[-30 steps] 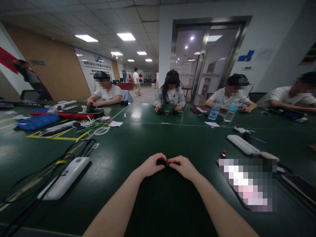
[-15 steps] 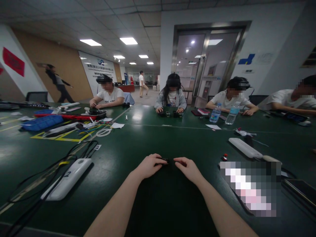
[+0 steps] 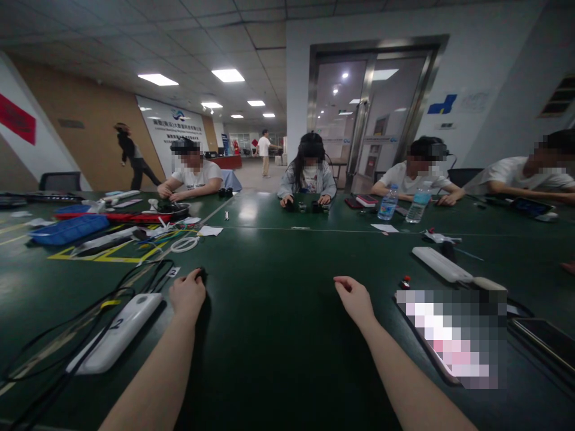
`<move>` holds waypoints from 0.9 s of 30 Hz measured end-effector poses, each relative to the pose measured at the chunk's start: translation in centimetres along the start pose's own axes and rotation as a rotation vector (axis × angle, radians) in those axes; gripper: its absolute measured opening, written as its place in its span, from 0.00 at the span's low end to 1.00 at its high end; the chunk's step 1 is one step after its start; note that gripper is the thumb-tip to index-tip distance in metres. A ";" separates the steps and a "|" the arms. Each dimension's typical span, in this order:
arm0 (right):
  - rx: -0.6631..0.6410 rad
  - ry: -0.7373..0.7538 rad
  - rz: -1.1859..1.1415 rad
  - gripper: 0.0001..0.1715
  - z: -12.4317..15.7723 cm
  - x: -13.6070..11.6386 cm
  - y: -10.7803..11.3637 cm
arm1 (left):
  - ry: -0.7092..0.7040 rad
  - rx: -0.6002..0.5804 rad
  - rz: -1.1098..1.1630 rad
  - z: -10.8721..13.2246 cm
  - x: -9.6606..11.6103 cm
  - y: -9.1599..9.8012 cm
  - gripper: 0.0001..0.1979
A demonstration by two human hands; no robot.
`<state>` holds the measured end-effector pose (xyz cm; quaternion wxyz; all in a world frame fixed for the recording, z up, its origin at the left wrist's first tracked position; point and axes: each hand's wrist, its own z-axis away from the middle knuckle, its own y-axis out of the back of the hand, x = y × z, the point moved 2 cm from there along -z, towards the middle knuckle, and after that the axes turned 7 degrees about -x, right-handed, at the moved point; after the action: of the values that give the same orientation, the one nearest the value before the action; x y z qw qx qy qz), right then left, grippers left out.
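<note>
A: Small black part point(image 3: 202, 275): where, how held?
B: Left hand point(image 3: 187, 294), fingers curled round it, above green tabletop point(image 3: 278, 341). Right hand point(image 3: 354, 298) well apart, fingers loosely bent, empty.
A: Handling?
B: Likely light, stiff. Pinch by the sides. White power strip point(image 3: 114, 333) just beside left hand.

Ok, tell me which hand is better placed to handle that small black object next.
Left, most likely: the left hand has its fingertips at the small black object, while the right hand sits well away from it, nothing showing in its grip.
</note>
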<state>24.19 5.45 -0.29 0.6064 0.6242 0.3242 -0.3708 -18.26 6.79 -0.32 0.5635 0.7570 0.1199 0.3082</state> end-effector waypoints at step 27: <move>-0.073 -0.029 -0.033 0.15 0.3 0.1 0.5 | -0.014 -0.024 0.039 -0.3 0.0 -0.3 0.21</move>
<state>24.62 5.12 -0.09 0.6272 0.5907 0.3390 -0.3778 -18.38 7.15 -0.57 0.5672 0.7546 0.0975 0.3153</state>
